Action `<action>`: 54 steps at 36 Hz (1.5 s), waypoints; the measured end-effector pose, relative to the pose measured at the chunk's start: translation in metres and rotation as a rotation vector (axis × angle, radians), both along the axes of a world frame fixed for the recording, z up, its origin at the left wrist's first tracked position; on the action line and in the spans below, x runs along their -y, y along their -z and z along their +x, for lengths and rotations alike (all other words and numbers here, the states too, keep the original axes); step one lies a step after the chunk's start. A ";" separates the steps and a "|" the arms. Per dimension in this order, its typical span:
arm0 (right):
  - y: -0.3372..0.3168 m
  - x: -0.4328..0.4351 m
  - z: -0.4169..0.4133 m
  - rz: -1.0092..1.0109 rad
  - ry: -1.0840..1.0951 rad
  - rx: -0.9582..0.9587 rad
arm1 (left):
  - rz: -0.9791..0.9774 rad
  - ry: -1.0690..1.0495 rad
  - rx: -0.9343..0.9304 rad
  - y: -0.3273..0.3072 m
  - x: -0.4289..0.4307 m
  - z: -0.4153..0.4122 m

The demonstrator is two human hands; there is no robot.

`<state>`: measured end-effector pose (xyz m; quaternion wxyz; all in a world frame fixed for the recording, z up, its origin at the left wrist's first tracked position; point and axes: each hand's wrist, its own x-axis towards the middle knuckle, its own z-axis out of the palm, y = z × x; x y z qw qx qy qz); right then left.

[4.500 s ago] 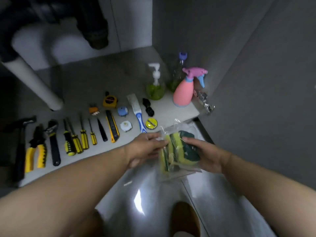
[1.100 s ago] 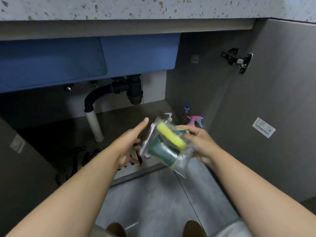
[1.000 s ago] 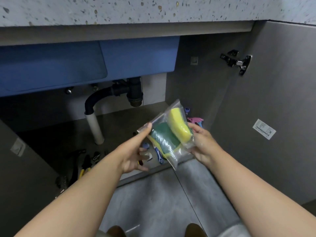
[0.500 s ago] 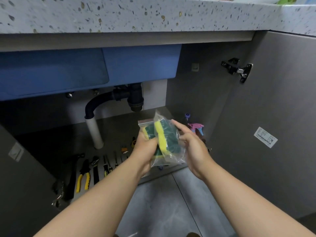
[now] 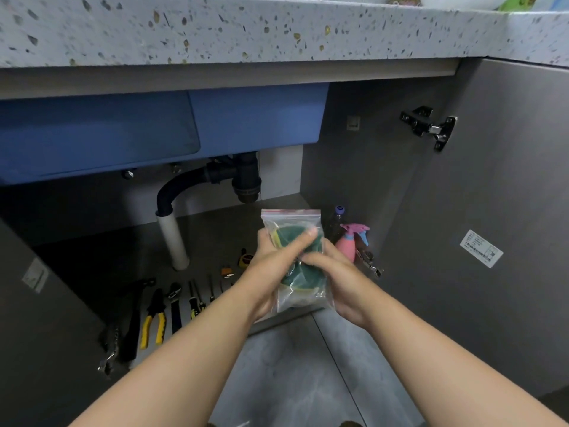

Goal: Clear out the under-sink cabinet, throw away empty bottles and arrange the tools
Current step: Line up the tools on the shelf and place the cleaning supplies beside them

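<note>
Bag: a clear zip bag [image 5: 291,219] with a red seal strip along the top, held upright in the air in front of the open cabinet, right of middle, above the near edge of the cabinet floor [image 5: 123,257].
Sponges: green and yellow sponges [image 5: 303,277] fill the inside of the bag; how many there are cannot be told.
Left hand: the left hand [image 5: 272,268] grasps the bag from the left, fingers curled round it, with one fingertip lying across the front of the plastic.
Right hand: the right hand [image 5: 338,280] grasps the bag from the right and below, its thumb pressed on the front just beside the left hand.
Tools: a row lies along the near left part of the cabinet floor, from left to right a hammer [image 5: 135,312], yellow-handled pliers [image 5: 153,322], a wrench [image 5: 175,306] and screwdrivers [image 5: 194,298]; a yellow tape measure [image 5: 246,259] sits farther back, partly behind the left hand.
Bottles: a pink spray bottle [image 5: 346,245] stands in the right part of the cabinet, just behind the right hand, with a purple-capped bottle [image 5: 338,211] beyond it.
Plumbing: a black drain pipe [image 5: 197,183] bends down from the blue sink basin [image 5: 123,131] into a white pipe [image 5: 172,241] that reaches the cabinet floor.
Surroundings: a speckled countertop [image 5: 246,26] runs across the top; the grey cabinet door [image 5: 508,195] stands open on the right, with a metal hinge [image 5: 431,127] and a white sticker [image 5: 481,248] on it.
</note>
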<state>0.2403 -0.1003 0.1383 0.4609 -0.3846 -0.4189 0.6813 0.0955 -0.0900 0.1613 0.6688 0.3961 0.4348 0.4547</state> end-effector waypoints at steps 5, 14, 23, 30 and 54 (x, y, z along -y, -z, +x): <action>-0.009 -0.001 0.010 -0.109 0.013 -0.210 | 0.043 0.052 0.154 -0.003 0.002 -0.005; -0.004 0.001 -0.007 -0.082 -0.005 -0.044 | 0.055 0.139 0.082 0.002 -0.001 0.002; 0.005 -0.003 0.013 -0.134 -0.111 0.055 | -0.047 -0.038 0.049 0.030 -0.009 0.005; 0.023 -0.027 0.036 -0.236 0.100 0.189 | -0.284 0.074 0.164 0.056 -0.023 0.023; 0.226 -0.165 0.109 -0.488 0.362 0.611 | -0.360 -0.022 -0.423 0.249 -0.173 0.132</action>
